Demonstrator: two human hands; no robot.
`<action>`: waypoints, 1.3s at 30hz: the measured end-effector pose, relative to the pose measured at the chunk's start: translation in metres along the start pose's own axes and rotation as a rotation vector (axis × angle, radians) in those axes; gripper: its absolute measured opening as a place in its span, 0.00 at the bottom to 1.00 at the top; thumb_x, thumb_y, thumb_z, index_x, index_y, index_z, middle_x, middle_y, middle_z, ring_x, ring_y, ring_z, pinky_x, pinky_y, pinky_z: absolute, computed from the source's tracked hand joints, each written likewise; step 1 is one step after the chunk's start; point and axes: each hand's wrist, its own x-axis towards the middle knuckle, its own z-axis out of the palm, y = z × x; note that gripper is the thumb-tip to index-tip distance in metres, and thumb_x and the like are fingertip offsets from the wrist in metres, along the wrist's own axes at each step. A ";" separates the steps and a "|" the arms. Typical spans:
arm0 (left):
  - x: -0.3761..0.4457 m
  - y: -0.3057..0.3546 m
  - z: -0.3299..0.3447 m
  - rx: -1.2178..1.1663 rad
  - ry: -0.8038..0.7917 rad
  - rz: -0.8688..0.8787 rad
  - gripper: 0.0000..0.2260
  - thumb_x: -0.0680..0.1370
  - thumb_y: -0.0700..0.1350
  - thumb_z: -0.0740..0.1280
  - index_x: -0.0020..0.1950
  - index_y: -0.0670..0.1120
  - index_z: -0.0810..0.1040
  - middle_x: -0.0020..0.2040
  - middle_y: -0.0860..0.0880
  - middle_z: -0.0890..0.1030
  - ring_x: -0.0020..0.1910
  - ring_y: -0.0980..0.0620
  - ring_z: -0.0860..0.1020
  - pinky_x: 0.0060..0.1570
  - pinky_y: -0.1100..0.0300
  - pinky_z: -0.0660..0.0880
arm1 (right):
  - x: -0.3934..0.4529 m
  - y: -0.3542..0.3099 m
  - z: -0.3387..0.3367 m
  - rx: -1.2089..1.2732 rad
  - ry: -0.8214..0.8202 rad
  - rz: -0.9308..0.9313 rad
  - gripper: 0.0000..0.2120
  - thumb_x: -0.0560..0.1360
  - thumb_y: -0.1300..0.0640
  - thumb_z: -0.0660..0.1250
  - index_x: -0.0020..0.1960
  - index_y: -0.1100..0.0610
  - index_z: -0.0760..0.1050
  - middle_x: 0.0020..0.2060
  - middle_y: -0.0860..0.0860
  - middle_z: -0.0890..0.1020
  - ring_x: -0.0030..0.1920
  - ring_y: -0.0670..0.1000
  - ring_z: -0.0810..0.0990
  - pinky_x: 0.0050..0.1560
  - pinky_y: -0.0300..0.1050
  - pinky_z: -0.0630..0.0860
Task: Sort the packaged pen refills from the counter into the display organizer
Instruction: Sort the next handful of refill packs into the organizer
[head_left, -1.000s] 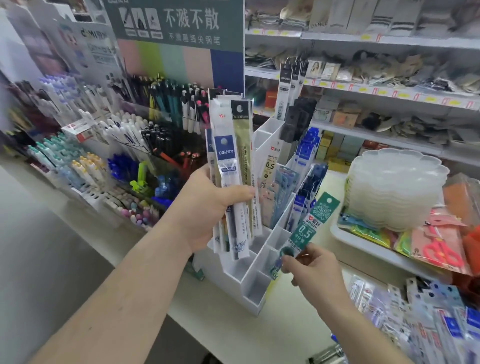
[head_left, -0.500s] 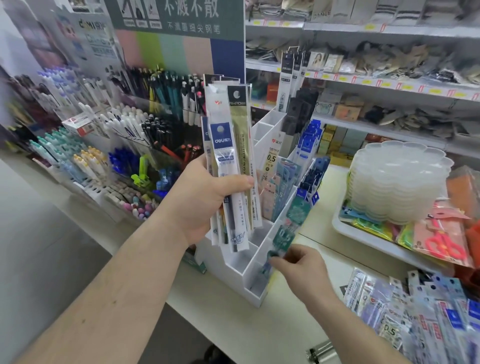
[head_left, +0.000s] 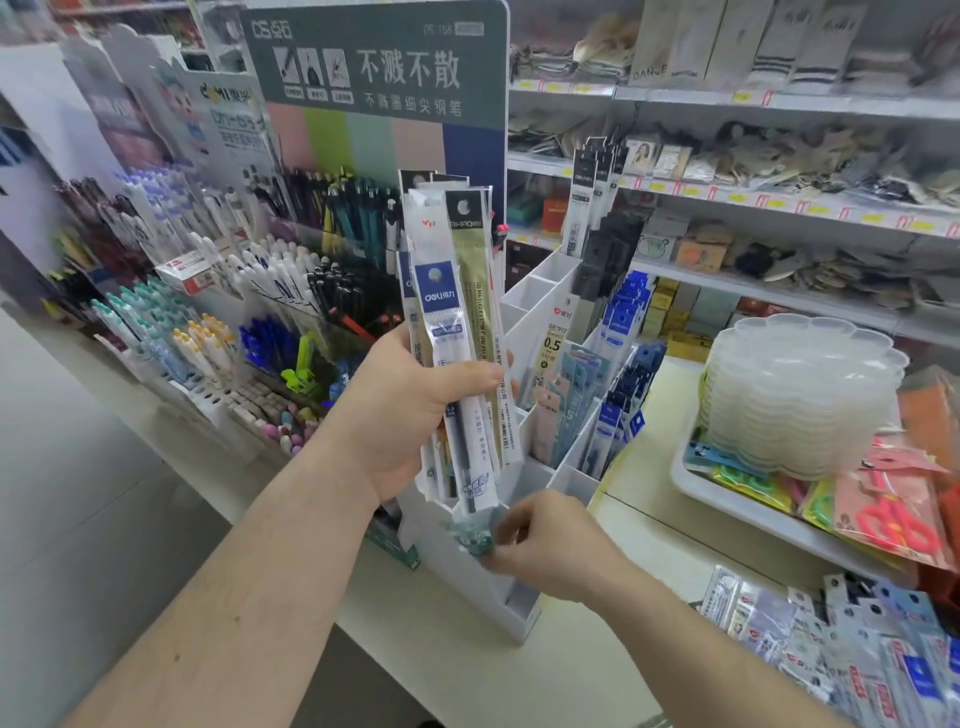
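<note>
Tight gap at the organizer front
Left hand (head_left: 400, 410) fanning refill packs (head_left: 457, 332) blocks above right hand (head_left: 545, 540); bare worktop (head_left: 566, 670) below lies open

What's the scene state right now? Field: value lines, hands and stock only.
left hand: grips an upright fan of refill packs
right hand: pinches a teal pack, low at the organizer's front
organizer: white, tiered, on the counter; rear slots hold packs, some top slots look empty
teal pack seated: cannot tell, blurred
unsorted packs: pile on the counter at lower right
</note>
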 end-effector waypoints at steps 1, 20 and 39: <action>-0.001 0.000 -0.001 0.002 0.001 0.002 0.12 0.75 0.30 0.68 0.56 0.40 0.80 0.46 0.45 0.86 0.44 0.48 0.85 0.45 0.53 0.83 | -0.001 -0.002 -0.004 0.032 0.056 -0.007 0.11 0.68 0.46 0.74 0.45 0.51 0.83 0.30 0.43 0.77 0.32 0.41 0.74 0.32 0.36 0.68; -0.001 -0.010 0.007 0.034 -0.014 -0.017 0.14 0.76 0.31 0.68 0.60 0.41 0.77 0.49 0.44 0.85 0.48 0.46 0.85 0.48 0.51 0.82 | 0.016 0.008 0.009 0.109 0.183 -0.091 0.09 0.76 0.50 0.70 0.45 0.55 0.82 0.39 0.51 0.84 0.42 0.54 0.81 0.46 0.53 0.79; 0.000 -0.050 0.056 -0.084 -0.239 -0.214 0.19 0.72 0.43 0.72 0.61 0.42 0.78 0.51 0.39 0.85 0.50 0.40 0.84 0.50 0.45 0.81 | -0.072 -0.014 -0.077 0.540 0.570 -0.252 0.23 0.64 0.51 0.82 0.53 0.46 0.74 0.33 0.44 0.69 0.33 0.41 0.67 0.34 0.35 0.69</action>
